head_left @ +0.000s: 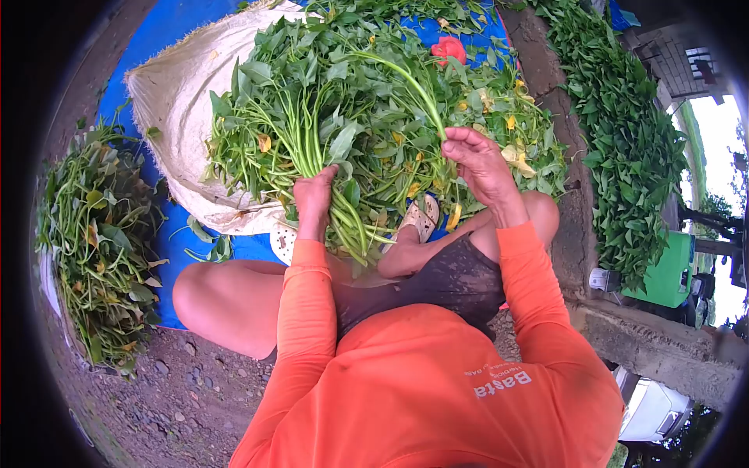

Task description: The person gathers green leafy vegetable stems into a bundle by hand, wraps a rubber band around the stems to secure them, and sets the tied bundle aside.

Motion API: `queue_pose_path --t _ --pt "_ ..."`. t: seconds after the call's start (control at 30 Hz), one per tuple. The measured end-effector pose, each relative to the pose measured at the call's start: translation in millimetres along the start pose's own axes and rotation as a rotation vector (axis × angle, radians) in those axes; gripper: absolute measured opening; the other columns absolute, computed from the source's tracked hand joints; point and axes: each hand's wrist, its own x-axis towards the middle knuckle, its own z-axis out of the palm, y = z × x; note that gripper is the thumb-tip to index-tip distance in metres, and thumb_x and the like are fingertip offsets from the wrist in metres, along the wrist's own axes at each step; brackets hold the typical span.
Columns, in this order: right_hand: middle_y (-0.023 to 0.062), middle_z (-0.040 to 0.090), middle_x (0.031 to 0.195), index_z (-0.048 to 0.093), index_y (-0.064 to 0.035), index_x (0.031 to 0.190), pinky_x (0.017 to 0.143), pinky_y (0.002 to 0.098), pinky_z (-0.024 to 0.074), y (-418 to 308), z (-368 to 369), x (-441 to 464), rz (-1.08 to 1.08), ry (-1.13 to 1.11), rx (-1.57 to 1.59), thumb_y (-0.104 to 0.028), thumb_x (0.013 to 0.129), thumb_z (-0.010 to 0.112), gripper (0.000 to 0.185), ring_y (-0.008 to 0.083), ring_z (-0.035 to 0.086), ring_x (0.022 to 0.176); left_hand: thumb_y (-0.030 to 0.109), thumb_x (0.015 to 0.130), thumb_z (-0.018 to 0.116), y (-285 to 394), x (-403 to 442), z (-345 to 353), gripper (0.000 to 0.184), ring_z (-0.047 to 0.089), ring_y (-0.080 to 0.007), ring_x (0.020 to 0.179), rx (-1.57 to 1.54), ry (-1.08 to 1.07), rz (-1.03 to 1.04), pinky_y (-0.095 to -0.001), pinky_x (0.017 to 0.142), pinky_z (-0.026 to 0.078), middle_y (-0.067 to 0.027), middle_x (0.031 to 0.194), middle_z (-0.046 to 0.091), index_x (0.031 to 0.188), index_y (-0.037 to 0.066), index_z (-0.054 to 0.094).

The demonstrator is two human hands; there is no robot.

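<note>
My left hand (314, 196) is wrapped round a bunch of long green leafy stems (307, 140), whose cut ends point down toward my lap and whose leaves spread away from me. To the right, my right hand (473, 156) pinches the lower end of a single thick green stem (413, 84), which curves up and left over the leaves. Beneath and beyond both hands spreads a large heap of leafy greens (390, 148) with scattered yellow leaves.
A pale woven sack (179, 101) lies on a blue tarp (173, 226). Another pile of greens (101, 242) sits at the left. A red object (449, 51) rests at the heap's far side. Leafy bundles (624, 156) line the right, beside a green container (663, 269). My crossed legs frame the near side.
</note>
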Motion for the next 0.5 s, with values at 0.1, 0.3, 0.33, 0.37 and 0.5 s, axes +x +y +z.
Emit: queue_pose_path --t 0.1,0.3,0.33,0.37,0.5 --pt "0.0009 0.074 0.101 0.073 -0.0026 0.126 0.075 0.0236 0.0534 10.0 30.1 0.7 -0.205 0.096 -0.219 -0.010 0.095 0.083 0.033 0.0065 0.064 0.084 0.023 0.084 0.088 7.0 -8.3 3.2 0.036 0.069 -0.0203 0.077 0.027 -0.043 0.011 -0.0355 0.077 0.056 -0.0137 0.090 0.077 0.096 -0.009 0.076" --pt "0.0123 0.074 0.104 0.075 0.0036 0.122 0.073 0.0274 0.0559 38.3 96.4 0.6 -0.458 0.236 -0.694 -0.008 0.096 0.078 0.029 0.0152 0.067 0.079 0.027 0.089 0.086 -7.1 -6.5 8.5 0.037 0.066 -0.0151 0.076 0.032 -0.048 0.007 -0.0345 0.073 0.054 -0.0102 0.088 0.077 0.096 -0.008 0.079" --pt "0.0165 0.075 0.107 0.076 0.0016 0.121 0.075 0.0308 0.0574 44.7 108.5 2.2 -0.440 0.225 -0.682 -0.012 0.097 0.076 0.028 0.0216 0.071 0.082 0.027 0.089 0.086 -7.6 -6.7 9.2 0.036 0.066 -0.0150 0.076 0.032 -0.056 -0.016 -0.0343 0.072 0.054 -0.0098 0.088 0.077 0.096 -0.008 0.079" --pt "0.0173 0.076 0.108 0.076 0.0011 0.122 0.077 0.0329 0.0580 55.7 118.9 4.7 -0.411 0.196 -0.701 -0.013 0.097 0.075 0.028 0.0234 0.073 0.084 0.027 0.089 0.085 -8.7 -7.4 8.8 0.035 0.065 -0.0149 0.075 0.034 -0.064 -0.042 -0.0342 0.070 0.053 -0.0094 0.087 0.077 0.096 -0.007 0.080" --pt "0.0217 0.079 0.111 0.075 0.0032 0.122 0.089 0.0404 0.0595 119.6 129.4 11.2 -0.063 0.026 -0.719 -0.018 0.098 0.072 0.033 0.0303 0.077 0.096 0.026 0.094 0.085 -16.3 -15.2 11.2 0.035 0.071 -0.0172 0.077 -0.378 -0.248 -0.106 -0.0337 0.067 0.057 -0.0099 0.095 0.077 0.109 -0.004 0.077"
